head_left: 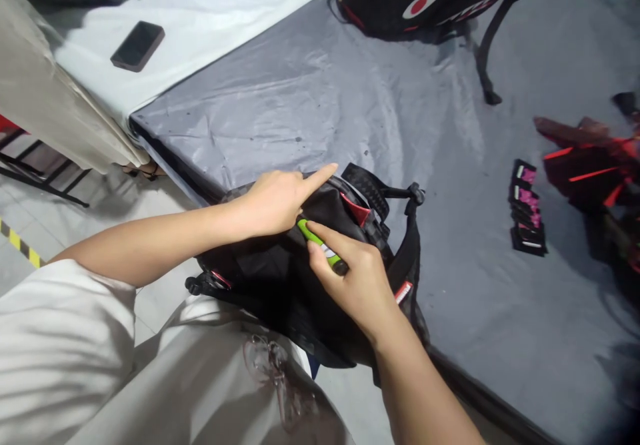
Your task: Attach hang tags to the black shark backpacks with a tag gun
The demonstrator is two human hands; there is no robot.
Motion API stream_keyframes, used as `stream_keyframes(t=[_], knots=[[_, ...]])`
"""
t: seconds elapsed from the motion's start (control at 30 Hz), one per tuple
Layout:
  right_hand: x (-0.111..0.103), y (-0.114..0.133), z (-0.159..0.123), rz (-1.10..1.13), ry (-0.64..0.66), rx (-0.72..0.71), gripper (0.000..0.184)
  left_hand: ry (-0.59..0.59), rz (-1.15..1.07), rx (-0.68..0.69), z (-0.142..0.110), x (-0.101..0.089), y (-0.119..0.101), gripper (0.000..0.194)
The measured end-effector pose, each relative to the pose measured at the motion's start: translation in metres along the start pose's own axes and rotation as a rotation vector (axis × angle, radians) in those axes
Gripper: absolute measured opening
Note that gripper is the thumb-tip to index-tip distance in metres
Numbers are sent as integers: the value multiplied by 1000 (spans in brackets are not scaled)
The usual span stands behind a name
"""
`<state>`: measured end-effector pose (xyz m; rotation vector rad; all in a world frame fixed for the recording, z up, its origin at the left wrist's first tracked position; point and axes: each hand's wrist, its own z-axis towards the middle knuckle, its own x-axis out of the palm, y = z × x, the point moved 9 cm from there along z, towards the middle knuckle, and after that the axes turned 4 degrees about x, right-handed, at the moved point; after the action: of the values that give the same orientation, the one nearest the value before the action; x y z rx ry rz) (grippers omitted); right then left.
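A black backpack [270, 278] with red trim lies at the near edge of the grey-covered table, partly over my lap. My left hand [280, 202] is on its upper part, index finger stretched out and the other fingers curled against the fabric. In my right hand [353, 265] is a slim green tool with black ends and a white label [320, 242], held between thumb and fingers. Its far tip meets the bag right beside my left fingers; the tip itself is hidden. A black strap [410, 232] with a buckle hangs at the bag's right side.
Another black bag with a printed eye [425, 5] stands at the back of the grey table [320, 118]. A phone [137, 45] lies on the white table at left. Rightward are small black-and-pink tags [527, 212] and a red-and-black item [595, 165].
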<state>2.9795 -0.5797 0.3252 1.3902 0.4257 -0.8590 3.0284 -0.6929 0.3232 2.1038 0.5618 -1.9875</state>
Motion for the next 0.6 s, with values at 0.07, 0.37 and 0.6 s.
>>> stream_keyframes(t=[0.07,0.37,0.6], knots=[[0,-3,-1,-32,18,45,31,-8,-11,5,0,-1,-1,78],[-5,-7,-13,10,-55,100,31,-20,-26,9,0,0,-1,78],[-4,-6,-12,66,-93,128,29,-12,-20,5,0,0,-1,79]])
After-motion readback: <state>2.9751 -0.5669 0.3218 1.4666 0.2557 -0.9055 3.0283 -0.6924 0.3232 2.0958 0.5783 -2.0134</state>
